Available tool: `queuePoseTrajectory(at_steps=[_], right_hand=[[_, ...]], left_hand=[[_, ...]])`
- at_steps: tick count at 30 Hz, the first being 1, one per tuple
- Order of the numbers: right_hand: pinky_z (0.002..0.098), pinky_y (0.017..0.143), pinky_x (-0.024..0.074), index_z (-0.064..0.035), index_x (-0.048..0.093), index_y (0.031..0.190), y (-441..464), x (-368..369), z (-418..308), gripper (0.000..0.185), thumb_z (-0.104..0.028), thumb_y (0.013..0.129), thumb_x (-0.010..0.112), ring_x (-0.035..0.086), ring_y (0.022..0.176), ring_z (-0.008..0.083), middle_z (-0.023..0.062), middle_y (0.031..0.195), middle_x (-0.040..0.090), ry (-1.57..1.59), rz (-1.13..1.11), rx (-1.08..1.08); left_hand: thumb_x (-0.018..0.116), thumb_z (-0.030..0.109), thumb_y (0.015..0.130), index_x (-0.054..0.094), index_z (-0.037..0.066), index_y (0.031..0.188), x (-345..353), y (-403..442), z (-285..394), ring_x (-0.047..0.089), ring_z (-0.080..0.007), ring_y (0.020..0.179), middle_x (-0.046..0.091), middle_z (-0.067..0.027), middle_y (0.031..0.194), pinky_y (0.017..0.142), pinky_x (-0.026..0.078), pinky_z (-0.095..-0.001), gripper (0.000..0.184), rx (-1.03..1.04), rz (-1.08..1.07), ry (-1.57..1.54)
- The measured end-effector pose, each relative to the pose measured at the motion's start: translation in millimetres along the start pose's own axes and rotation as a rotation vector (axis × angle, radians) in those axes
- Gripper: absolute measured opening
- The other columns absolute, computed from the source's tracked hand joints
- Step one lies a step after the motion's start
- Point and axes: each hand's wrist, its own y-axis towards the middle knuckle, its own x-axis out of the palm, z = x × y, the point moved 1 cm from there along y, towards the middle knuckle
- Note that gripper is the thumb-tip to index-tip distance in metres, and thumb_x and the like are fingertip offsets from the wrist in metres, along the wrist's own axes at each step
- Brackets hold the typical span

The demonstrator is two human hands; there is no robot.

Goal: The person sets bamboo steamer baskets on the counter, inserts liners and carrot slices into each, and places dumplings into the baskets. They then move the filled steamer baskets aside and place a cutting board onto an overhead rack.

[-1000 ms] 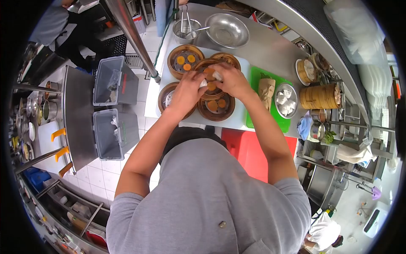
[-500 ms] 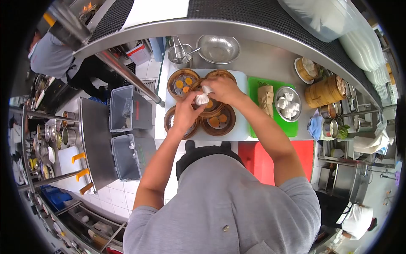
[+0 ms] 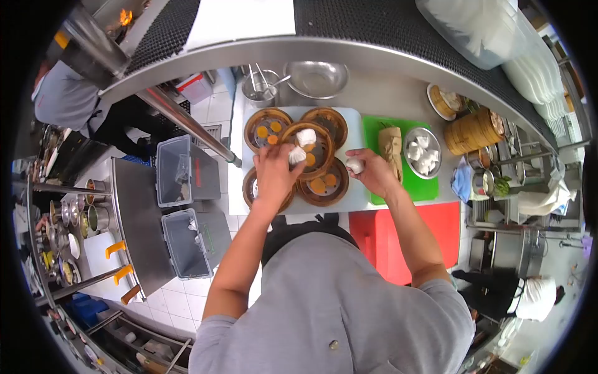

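Note:
My left hand (image 3: 273, 173) is closed around a white bun (image 3: 297, 156) at the left side of the raised middle bamboo steamer (image 3: 321, 152). Inside that steamer sits another white bun (image 3: 306, 137), with round orange slices on the perforated base. To the right, over the white cutting board (image 3: 354, 128), my right hand (image 3: 376, 174) pinches a white bun (image 3: 355, 165) between its fingers. Around the middle steamer stand several more, among them the back-left steamer (image 3: 255, 142) and the front-right steamer (image 3: 336, 190), both with orange slices. My left hand partly covers the front-left steamer (image 3: 250, 187).
On the green board (image 3: 372, 131) lie a brown paper packet (image 3: 390, 153) and a steel bowl (image 3: 411, 137) of white buns. Stacked steamers (image 3: 471, 133) stand farther right. Behind are a utensil pot (image 3: 258, 96) and a metal basin (image 3: 316, 80). A metal shelf edge (image 3: 349, 47) crosses overhead.
My right hand has moved from above the middle steamer toward the right and holds a bun there. One bun now rests in the middle steamer. My left hand keeps its bun.

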Motion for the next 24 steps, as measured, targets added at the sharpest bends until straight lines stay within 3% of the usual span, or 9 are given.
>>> queuePoseTrajectory(at_steps=[1, 4, 5, 8, 10, 11, 14, 21, 24], right_hand=[[0.0330, 0.083, 0.0521, -0.0016, 0.060, 0.126, -10.7, 9.1, 3.2, 0.033, -0.015, 0.096, 0.054, 0.062, 0.093, 0.0210, 0.0116, 0.116, 0.060, 0.007, 0.021, 0.004], [0.0362, 0.095, 0.0545, -0.0017, 0.053, 0.140, -29.9, 41.5, -0.4, 0.047, -0.004, 0.093, 0.061, 0.064, 0.104, 0.0233, 0.0120, 0.117, 0.061, -0.536, 0.022, -0.450], [0.0362, 0.095, 0.0545, -0.0017, 0.053, 0.140, -29.1, 52.3, -0.6, 0.047, -0.004, 0.093, 0.061, 0.064, 0.104, 0.0233, 0.0120, 0.117, 0.061, -0.525, 0.043, -0.448], [0.0352, 0.089, 0.0571, -0.0036, 0.058, 0.135, -25.7, 86.8, 9.1, 0.047, 0.002, 0.089, 0.066, 0.066, 0.100, 0.0226, 0.0104, 0.113, 0.063, -0.618, 0.166, -0.660], [0.0338, 0.083, 0.0584, -0.0050, 0.064, 0.128, -23.0, 103.0, 14.6, 0.047, 0.003, 0.082, 0.072, 0.068, 0.092, 0.0241, 0.0110, 0.109, 0.065, -0.917, 0.273, -0.836], [0.0338, 0.083, 0.0584, -0.0050, 0.064, 0.128, -22.1, 108.3, 18.1, 0.047, 0.003, 0.082, 0.072, 0.068, 0.092, 0.0241, 0.0110, 0.109, 0.065, -0.915, 0.284, -0.836], [0.0432, 0.080, 0.0569, -0.0032, 0.066, 0.121, -15.8, 120.0, 31.1, 0.046, 0.000, 0.076, 0.076, 0.067, 0.089, 0.0404, 0.0215, 0.107, 0.063, -1.117, 0.316, -0.902], [0.0427, 0.079, 0.0568, -0.0020, 0.067, 0.122, -8.2, 126.9, 41.1, 0.046, -0.003, 0.078, 0.077, 0.067, 0.087, 0.0376, 0.0197, 0.104, 0.064, -1.233, 0.376, -0.882], [0.0356, 0.077, 0.0577, -0.0021, 0.068, 0.121, -15.9, 126.4, 30.9, 0.043, -0.007, 0.080, 0.079, 0.070, 0.083, 0.0281, 0.0158, 0.100, 0.066, -1.156, 0.349, -0.818]], left_hand=[[0.084, 0.024, 0.075, 0.068, 0.011, 0.108, -2.7, 3.4, 0.2, 0.057, -0.0323, 0.103, 0.072, -0.0091, 0.104, 0.089, 0.038, -0.0457, 0.039, 0.020, -0.005, -0.013], [0.084, 0.024, 0.074, 0.070, 0.012, 0.106, 1.5, 9.3, -8.6, 0.057, -0.0327, 0.103, 0.073, -0.0089, 0.104, 0.090, 0.038, -0.0453, 0.037, 0.057, 0.004, -0.033], [0.084, 0.024, 0.075, 0.069, 0.012, 0.109, 2.8, 10.4, -12.6, 0.057, -0.0325, 0.104, 0.073, -0.0087, 0.104, 0.091, 0.038, -0.0451, 0.039, 0.080, 0.034, -0.042], [0.083, 0.024, 0.076, 0.068, 0.013, 0.114, 2.6, 7.8, -14.7, 0.057, -0.0320, 0.106, 0.073, -0.0084, 0.104, 0.091, 0.038, -0.0446, 0.043, 0.132, 0.023, -0.038], [0.082, 0.023, 0.078, 0.066, 0.014, 0.121, -2.1, 9.4, -15.9, 0.056, -0.0319, 0.109, 0.072, -0.0086, 0.107, 0.094, 0.038, -0.0448, 0.047, 0.153, -0.029, -0.031], [0.082, 0.023, 0.078, 0.066, 0.014, 0.121, -4.7, 10.4, -16.5, 0.056, -0.0319, 0.109, 0.072, -0.0086, 0.107, 0.094, 0.038, -0.0448, 0.047, 0.161, -0.034, -0.036], [0.081, 0.023, 0.079, 0.066, 0.013, 0.122, -9.9, 13.2, -22.9, 0.056, -0.0332, 0.110, 0.070, -0.0097, 0.113, 0.095, 0.039, -0.0463, 0.046, 0.149, -0.047, -0.128], [0.079, 0.020, 0.082, 0.065, 0.010, 0.125, -6.4, 3.9, -37.4, 0.055, -0.0348, 0.114, 0.062, -0.0121, 0.127, 0.103, 0.041, -0.0468, 0.046, 0.188, -0.011, -0.274], [0.079, 0.019, 0.083, 0.063, 0.008, 0.128, -4.1, -3.8, -41.2, 0.056, -0.0347, 0.114, 0.055, -0.0176, 0.133, 0.100, 0.045, -0.0454, 0.049, 0.065, 0.049, -0.380]])
